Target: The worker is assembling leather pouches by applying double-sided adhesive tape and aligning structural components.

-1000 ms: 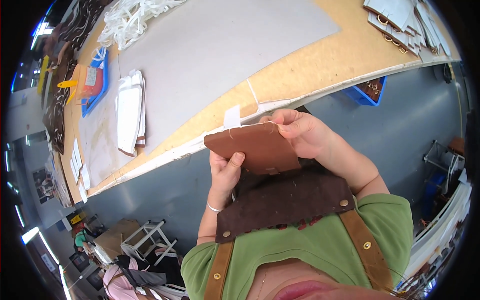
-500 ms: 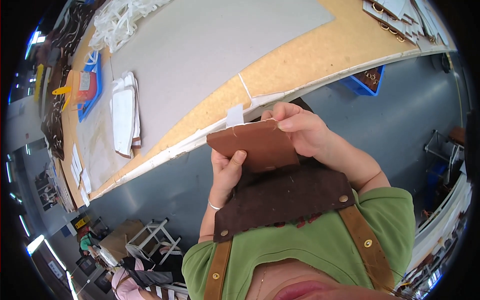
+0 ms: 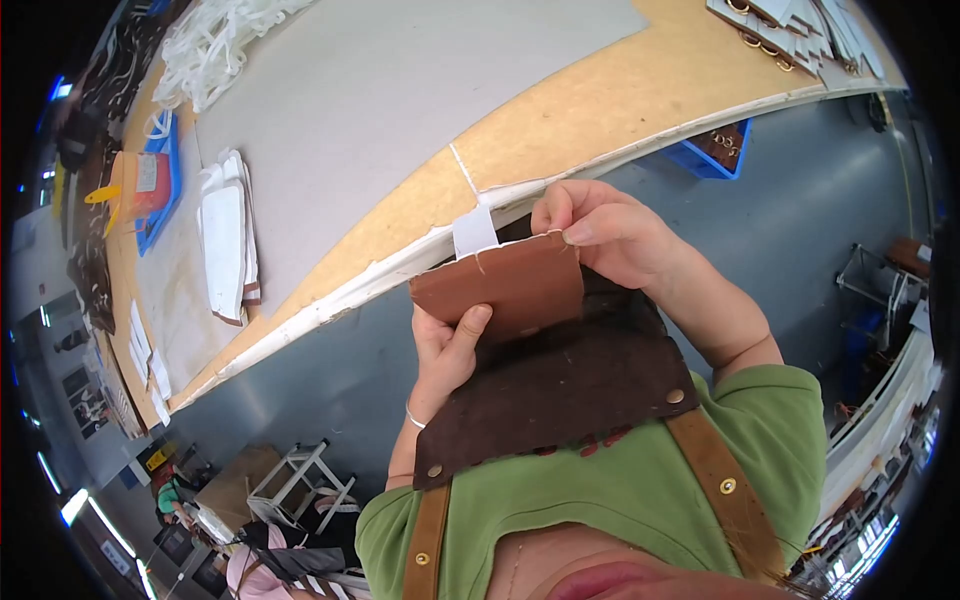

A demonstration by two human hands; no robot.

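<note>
While the brown leather panel (image 3: 500, 292) is held up in front of the dark suede apron (image 3: 560, 385), it is gripped from below by the left hand (image 3: 447, 350), thumb closed on its face, and pinched at its upper right corner by the right hand (image 3: 600, 225). A white tab (image 3: 474, 231) shows at the top edge, so the handling seems unfinished. Beyond, white cut pieces (image 3: 228, 240) lie stacked on the workbench (image 3: 560, 130).

A smooth, matt brown leather piece (image 3: 500, 290) sits against the rough, dark suede apron (image 3: 560, 390).
</note>
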